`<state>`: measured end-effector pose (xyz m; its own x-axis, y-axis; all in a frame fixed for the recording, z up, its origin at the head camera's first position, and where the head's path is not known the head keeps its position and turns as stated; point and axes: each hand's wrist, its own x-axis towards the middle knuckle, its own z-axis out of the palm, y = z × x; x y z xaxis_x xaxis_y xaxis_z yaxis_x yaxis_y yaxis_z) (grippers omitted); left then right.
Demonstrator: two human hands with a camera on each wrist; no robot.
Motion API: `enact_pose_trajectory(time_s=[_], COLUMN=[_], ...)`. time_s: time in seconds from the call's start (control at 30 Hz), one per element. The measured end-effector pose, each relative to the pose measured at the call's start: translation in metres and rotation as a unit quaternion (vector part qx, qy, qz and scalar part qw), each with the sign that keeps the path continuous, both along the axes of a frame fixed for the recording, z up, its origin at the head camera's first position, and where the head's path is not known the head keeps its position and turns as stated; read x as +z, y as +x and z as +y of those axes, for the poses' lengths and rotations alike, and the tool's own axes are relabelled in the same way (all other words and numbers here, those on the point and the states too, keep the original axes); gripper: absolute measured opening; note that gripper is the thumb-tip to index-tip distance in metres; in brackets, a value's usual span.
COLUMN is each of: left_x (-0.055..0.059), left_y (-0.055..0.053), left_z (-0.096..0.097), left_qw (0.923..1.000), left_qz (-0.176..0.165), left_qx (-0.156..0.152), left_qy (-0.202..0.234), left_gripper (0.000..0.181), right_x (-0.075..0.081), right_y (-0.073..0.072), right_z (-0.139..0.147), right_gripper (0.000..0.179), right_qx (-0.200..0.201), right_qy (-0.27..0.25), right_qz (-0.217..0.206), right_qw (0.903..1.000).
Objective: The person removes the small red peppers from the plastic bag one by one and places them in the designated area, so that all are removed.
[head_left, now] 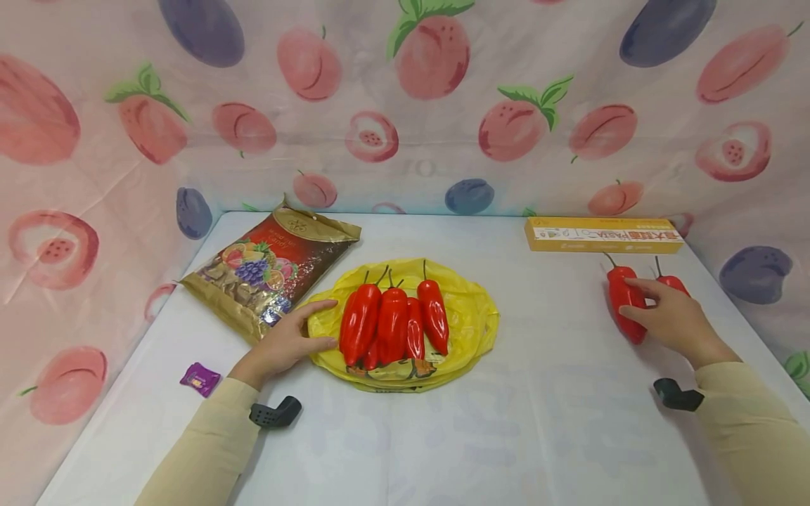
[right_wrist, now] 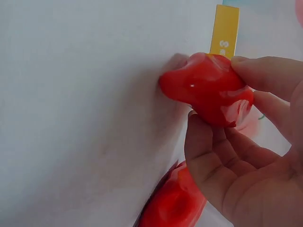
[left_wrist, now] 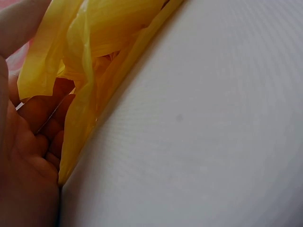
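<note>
My right hand [head_left: 673,320] grips a red chili pepper [head_left: 621,299] with a dark stem at the right side of the table. In the right wrist view the thumb and fingers pinch this pepper [right_wrist: 208,87]. Another red pepper [right_wrist: 175,201] lies just beneath that hand, mostly covered by it in the head view. Around the left rim of a spread yellow plastic bag [head_left: 471,330] is my left hand [head_left: 285,344], its thumb and index finger wide apart and touching the film. Several red peppers [head_left: 392,323] lie together on the bag. Folds of the bag [left_wrist: 78,109] partly hide the left fingers.
A red and gold bag of candy [head_left: 266,267] lies at the back left. One purple wrapped candy [head_left: 200,379] is left of my left forearm. A long yellow pasta box [head_left: 601,235] stands at the back right. Fruit-printed cloth [head_left: 405,176] rises behind the white table.
</note>
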<state>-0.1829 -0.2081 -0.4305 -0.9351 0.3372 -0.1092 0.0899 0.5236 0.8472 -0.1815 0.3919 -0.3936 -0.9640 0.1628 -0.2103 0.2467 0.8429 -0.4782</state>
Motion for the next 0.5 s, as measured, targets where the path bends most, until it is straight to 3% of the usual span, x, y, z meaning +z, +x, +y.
enact_pose_trajectory(time_s=[0.5], left_x=[-0.0023], left_y=[-0.0010], left_z=[-0.0011], left_qw=[1.0000], left_qz=[0.002], left_qx=[-0.002], left_qy=[0.003], left_gripper=[0.073], right_x=[-0.0033], right_y=[0.0024], right_z=[0.0077], right_gripper=[0.080], right_qx=[-0.010], right_qy=[0.029], right_qz=[-0.011], right_qw=[0.9995])
